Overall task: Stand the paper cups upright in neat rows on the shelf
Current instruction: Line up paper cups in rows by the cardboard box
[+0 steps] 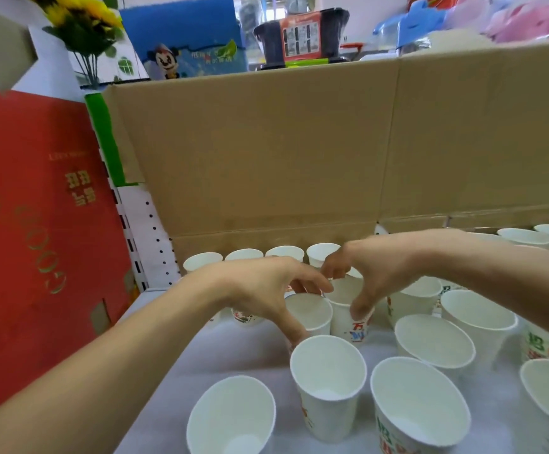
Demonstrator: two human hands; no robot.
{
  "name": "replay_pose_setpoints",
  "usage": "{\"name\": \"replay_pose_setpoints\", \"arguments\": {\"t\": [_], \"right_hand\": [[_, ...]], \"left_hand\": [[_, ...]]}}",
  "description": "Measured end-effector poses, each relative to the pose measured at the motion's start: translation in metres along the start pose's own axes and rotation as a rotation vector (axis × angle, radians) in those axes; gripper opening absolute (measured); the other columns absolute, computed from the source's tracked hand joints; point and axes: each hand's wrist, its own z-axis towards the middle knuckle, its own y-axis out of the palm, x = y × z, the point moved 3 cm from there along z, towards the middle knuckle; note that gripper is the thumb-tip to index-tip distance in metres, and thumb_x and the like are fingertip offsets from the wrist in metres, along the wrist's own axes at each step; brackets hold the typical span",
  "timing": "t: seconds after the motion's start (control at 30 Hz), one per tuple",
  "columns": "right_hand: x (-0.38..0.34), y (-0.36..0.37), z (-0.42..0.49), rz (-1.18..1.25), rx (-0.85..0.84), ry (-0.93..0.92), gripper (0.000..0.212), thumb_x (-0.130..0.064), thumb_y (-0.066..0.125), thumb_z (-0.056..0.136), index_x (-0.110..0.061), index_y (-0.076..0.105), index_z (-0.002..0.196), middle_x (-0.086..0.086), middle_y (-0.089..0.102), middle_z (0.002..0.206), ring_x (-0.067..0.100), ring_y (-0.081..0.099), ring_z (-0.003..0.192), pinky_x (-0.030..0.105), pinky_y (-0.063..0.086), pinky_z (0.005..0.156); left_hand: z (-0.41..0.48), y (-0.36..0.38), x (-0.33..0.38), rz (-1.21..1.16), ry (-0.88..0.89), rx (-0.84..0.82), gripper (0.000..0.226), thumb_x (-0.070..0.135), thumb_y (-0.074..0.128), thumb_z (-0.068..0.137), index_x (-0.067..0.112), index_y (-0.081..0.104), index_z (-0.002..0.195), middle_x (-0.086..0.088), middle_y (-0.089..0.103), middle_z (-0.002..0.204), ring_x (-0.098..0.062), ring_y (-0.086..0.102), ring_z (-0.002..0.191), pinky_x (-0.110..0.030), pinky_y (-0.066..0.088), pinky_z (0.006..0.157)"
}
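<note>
A row of cups stands on the shelf right against the cardboard. Other cups stand further in front of it. The box is left of the cardboard, the flowers behind it. In front of it, the left hand and right hand each seem to hold a middle cup.

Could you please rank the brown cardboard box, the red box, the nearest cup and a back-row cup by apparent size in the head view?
1. brown cardboard box
2. red box
3. nearest cup and back-row cup: the near one looks bigger, but closeness to the camera may explain that, so unranked.
</note>
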Motion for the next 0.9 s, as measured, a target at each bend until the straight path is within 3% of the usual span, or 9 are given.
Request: {"name": "replay_pose_setpoints", "arguments": {"t": [0.13, 0.27, 0.4, 0.57, 0.77, 0.9], "right_hand": [[0.003, 0.001, 0.015, -0.004, 0.085, 0.035, 0.061, -0.055, 0.074, 0.07, -0.039, 0.05, 0.124, -0.012, 0.057, 0.118, 0.014, 0.058, 0.1, 0.036, 0.052, 0.088], [0.011, 0.005, 0.029, -0.06, 0.134, 0.122, 0.074, -0.069, 0.064, 0.068, -0.036, 0.048, 0.131, -0.007, 0.059, 0.123, 0.019, 0.055, 0.104, 0.038, 0.05, 0.09], [0.016, 0.005, 0.028, -0.088, 0.131, 0.162, 0.076, -0.077, 0.057, 0.068, -0.032, 0.051, 0.129, -0.006, 0.062, 0.119, 0.019, 0.051, 0.094, 0.035, 0.047, 0.083], [0.021, 0.004, 0.027, -0.024, 0.12, 0.173, 0.086, -0.078, 0.063, 0.057, -0.036, 0.048, 0.131, -0.009, 0.061, 0.121, 0.018, 0.057, 0.097, 0.038, 0.051, 0.088], [0.01, 0.004, 0.03, -0.135, 0.198, 0.191, 0.068, -0.075, 0.059, 0.068, -0.024, 0.061, 0.113, -0.003, 0.068, 0.101, 0.023, 0.061, 0.092, 0.039, 0.053, 0.082], [0.009, 0.005, 0.03, -0.152, 0.216, 0.205, 0.07, -0.077, 0.055, 0.07, -0.021, 0.059, 0.112, 0.0, 0.068, 0.105, 0.024, 0.061, 0.093, 0.038, 0.052, 0.082]], "left_hand": [[0.006, -0.009, -0.008, 0.02, -0.067, 0.058, 0.081, 0.035, 0.085, 0.065, 0.04, 0.043, 0.134, 0.022, 0.055, 0.117, -0.001, 0.053, 0.107, -0.024, 0.045, 0.095], [0.016, -0.015, -0.016, 0.041, -0.138, 0.073, 0.083, 0.03, 0.085, 0.067, 0.038, 0.04, 0.136, 0.017, 0.055, 0.123, -0.007, 0.054, 0.112, -0.034, 0.046, 0.099], [0.023, -0.016, -0.021, 0.056, -0.189, 0.123, 0.084, 0.033, 0.085, 0.066, 0.036, 0.039, 0.135, 0.015, 0.053, 0.126, -0.009, 0.052, 0.114, -0.037, 0.046, 0.099], [0.025, -0.014, -0.026, 0.064, -0.19, 0.191, 0.082, 0.035, 0.086, 0.064, 0.032, 0.043, 0.133, 0.012, 0.053, 0.127, -0.009, 0.051, 0.114, -0.037, 0.045, 0.099], [0.025, -0.016, -0.026, 0.044, -0.169, 0.227, 0.07, 0.034, 0.086, 0.064, 0.032, 0.053, 0.125, 0.012, 0.055, 0.125, -0.009, 0.052, 0.11, -0.037, 0.047, 0.096], [0.024, -0.015, -0.03, 0.022, -0.153, 0.222, 0.065, 0.035, 0.085, 0.065, 0.033, 0.055, 0.123, 0.012, 0.057, 0.122, -0.007, 0.053, 0.11, -0.037, 0.048, 0.096]]}}
